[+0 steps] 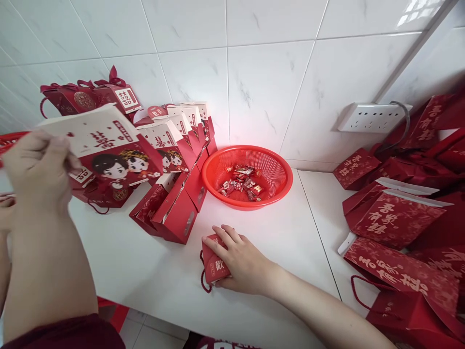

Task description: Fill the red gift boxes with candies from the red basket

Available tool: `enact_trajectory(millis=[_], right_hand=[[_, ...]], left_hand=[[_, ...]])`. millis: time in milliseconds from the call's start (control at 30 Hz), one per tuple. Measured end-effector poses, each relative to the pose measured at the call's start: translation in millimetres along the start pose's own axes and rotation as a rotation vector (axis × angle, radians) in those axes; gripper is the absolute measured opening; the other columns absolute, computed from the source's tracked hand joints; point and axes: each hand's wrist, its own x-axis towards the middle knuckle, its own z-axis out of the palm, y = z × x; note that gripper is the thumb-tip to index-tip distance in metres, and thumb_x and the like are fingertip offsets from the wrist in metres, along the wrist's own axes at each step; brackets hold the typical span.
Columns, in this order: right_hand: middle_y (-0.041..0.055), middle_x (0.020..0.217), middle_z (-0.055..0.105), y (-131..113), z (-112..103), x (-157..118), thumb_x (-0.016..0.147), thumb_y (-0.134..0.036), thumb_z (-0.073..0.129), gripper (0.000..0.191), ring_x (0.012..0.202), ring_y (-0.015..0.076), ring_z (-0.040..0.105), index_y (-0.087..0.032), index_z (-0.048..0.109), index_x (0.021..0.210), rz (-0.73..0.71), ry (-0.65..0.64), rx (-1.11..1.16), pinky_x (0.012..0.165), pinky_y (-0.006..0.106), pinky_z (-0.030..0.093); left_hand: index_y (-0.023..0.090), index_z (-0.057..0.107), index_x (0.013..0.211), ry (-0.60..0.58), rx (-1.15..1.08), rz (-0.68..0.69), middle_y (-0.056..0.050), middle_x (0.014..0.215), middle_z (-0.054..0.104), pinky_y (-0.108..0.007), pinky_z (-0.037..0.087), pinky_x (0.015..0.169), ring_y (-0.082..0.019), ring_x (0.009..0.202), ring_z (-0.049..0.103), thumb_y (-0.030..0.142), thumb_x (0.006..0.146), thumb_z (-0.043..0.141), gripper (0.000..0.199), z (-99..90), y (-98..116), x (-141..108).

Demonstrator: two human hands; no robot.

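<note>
My left hand point(39, 162) is raised at the left, its thumb and fingers closed on the top edge of a red and white cartoon-couple gift box point(109, 145). That box hangs tilted in front of other boxes. My right hand point(241, 266) grips a small red gift box point(214, 259) on the table, fingers over its top and thumb at its near side. A dark red rope handle sticks out at the box's left. Beyond my right hand sits a red plastic basket point(249, 206) with several wrapped candies point(241, 184) inside.
Several opened red boxes point(178, 213) stand in a row left of the basket, with ribboned boxes point(116, 94) behind. More red boxes point(395, 218) crowd the right side. A power strip point(374, 118) is on the tiled wall. Another person's hand point(5, 211) shows at the left edge.
</note>
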Motion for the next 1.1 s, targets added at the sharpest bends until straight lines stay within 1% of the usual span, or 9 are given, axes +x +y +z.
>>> enact_trajectory(millis=[67, 100, 200, 267, 367, 433, 733, 900, 1100], right_hand=[[0.0182, 0.163, 0.022, 0, 1, 0, 0.078, -0.058, 0.067, 0.095, 0.147, 0.0412, 0.022, -0.025, 0.025, 0.157, -0.002, 0.009, -0.005, 0.108, 0.057, 0.037], [0.0185, 0.162, 0.023, 0, 1, 0, 0.078, -0.058, 0.067, 0.095, 0.146, 0.0412, 0.023, -0.025, 0.025, 0.157, -0.004, 0.017, -0.007, 0.108, 0.057, 0.038], [0.0189, 0.161, 0.025, 0, 1, 0, 0.077, -0.058, 0.067, 0.095, 0.145, 0.0413, 0.025, -0.025, 0.027, 0.156, -0.012, 0.029, -0.011, 0.107, 0.056, 0.039], [0.0190, 0.161, 0.026, 0, 1, 0, 0.077, -0.057, 0.068, 0.094, 0.145, 0.0414, 0.026, -0.025, 0.028, 0.156, -0.014, 0.032, -0.016, 0.106, 0.056, 0.040], [0.0193, 0.160, 0.027, 0, 0, 0, 0.078, -0.056, 0.068, 0.093, 0.145, 0.0413, 0.027, -0.024, 0.028, 0.155, -0.012, 0.045, -0.033, 0.105, 0.056, 0.042], [0.0194, 0.160, 0.027, -1, 0, -1, 0.078, -0.056, 0.069, 0.093, 0.144, 0.0413, 0.028, -0.024, 0.029, 0.155, -0.013, 0.051, -0.041, 0.105, 0.056, 0.042], [0.0200, 0.159, 0.029, -1, 3, 1, 0.078, -0.056, 0.069, 0.092, 0.143, 0.0414, 0.029, -0.023, 0.030, 0.154, -0.021, 0.067, -0.036, 0.104, 0.057, 0.042], [0.0202, 0.160, 0.028, -1, 4, 1, 0.077, -0.055, 0.070, 0.094, 0.144, 0.0413, 0.028, -0.024, 0.029, 0.155, -0.020, 0.067, -0.029, 0.105, 0.057, 0.042], [0.0203, 0.160, 0.026, 0, 2, 2, 0.078, -0.055, 0.069, 0.094, 0.145, 0.0420, 0.026, -0.023, 0.028, 0.156, -0.014, 0.048, -0.030, 0.106, 0.058, 0.040]], left_hand=[[0.004, 0.055, 0.092, -0.065, -0.180, -0.127, 0.012, 0.057, 0.045, -0.022, 0.042, 0.069, -0.010, 0.074, 0.067, 0.039, 0.087, 0.052, 0.035, 19.0, 14, 6], [0.004, 0.054, 0.090, -0.158, -0.261, -0.169, 0.012, 0.058, 0.047, -0.022, 0.042, 0.069, -0.010, 0.074, 0.067, 0.038, 0.088, 0.051, 0.034, 27.4, 21, 5], [0.005, 0.053, 0.084, -0.396, -0.364, -0.205, 0.009, 0.064, 0.052, -0.021, 0.041, 0.070, -0.007, 0.076, 0.067, 0.037, 0.095, 0.034, 0.039, 47.3, 35, -3], [0.007, 0.054, 0.081, -0.445, -0.395, -0.195, 0.007, 0.063, 0.052, -0.016, 0.039, 0.066, -0.003, 0.067, 0.064, 0.039, 0.096, 0.036, 0.040, 58.5, 36, -8], [0.013, 0.055, 0.080, -0.440, -0.495, -0.154, 0.007, 0.057, 0.049, -0.012, 0.037, 0.053, -0.001, 0.052, 0.049, 0.042, 0.085, 0.063, 0.031, 73.6, 31, -11], [0.015, 0.055, 0.079, -0.416, -0.560, -0.133, 0.007, 0.056, 0.047, -0.015, 0.035, 0.048, -0.003, 0.050, 0.043, 0.039, 0.080, 0.071, 0.029, 79.9, 27, -11], [0.014, 0.060, 0.088, -0.367, -0.668, -0.168, 0.006, 0.062, 0.045, -0.018, 0.035, 0.049, -0.004, 0.053, 0.040, 0.030, 0.086, 0.070, 0.019, 83.9, 6, -8], [0.013, 0.064, 0.108, -0.394, -0.637, -0.217, 0.004, 0.073, 0.054, -0.018, 0.032, 0.046, -0.003, 0.054, 0.041, 0.032, 0.083, 0.075, 0.034, 86.6, -4, -14], [0.013, 0.063, 0.115, -0.389, -0.556, -0.253, 0.000, 0.089, 0.063, -0.019, 0.030, 0.045, -0.003, 0.056, 0.044, 0.040, 0.079, 0.078, 0.047, 77.6, -4, -24]])
